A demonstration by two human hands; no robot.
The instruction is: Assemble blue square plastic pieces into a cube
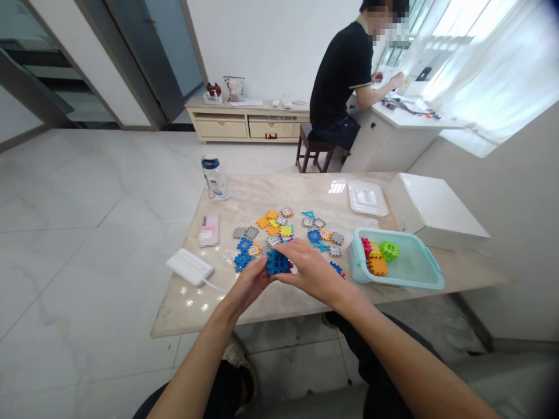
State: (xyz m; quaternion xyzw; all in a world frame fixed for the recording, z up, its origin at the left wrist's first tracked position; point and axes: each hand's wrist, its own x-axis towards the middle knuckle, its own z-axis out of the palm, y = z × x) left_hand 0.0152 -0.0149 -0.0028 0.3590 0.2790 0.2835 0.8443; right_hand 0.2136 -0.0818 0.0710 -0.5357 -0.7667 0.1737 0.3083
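Between my two hands is a block of blue interlocking plastic tiles [278,263], held above the near part of the table. My left hand [254,276] grips its left side, fingers closed. On the other side my right hand [308,265] has thumb and fingers around the block, covering part of it. Loose blue tiles [243,259] lie just left of the block. Behind it are orange tiles [262,223], a yellow tile [286,231] and grey tiles [251,231]. More blue and grey tiles [314,235] lie to the right.
A light-blue bin [419,267] with several joined tile pieces stands on the right, before a white box [437,203] and a clear lid [367,198]. A water bottle [216,180], pink card [209,231] and white device [190,267] are left. A person [340,70] sits beyond.
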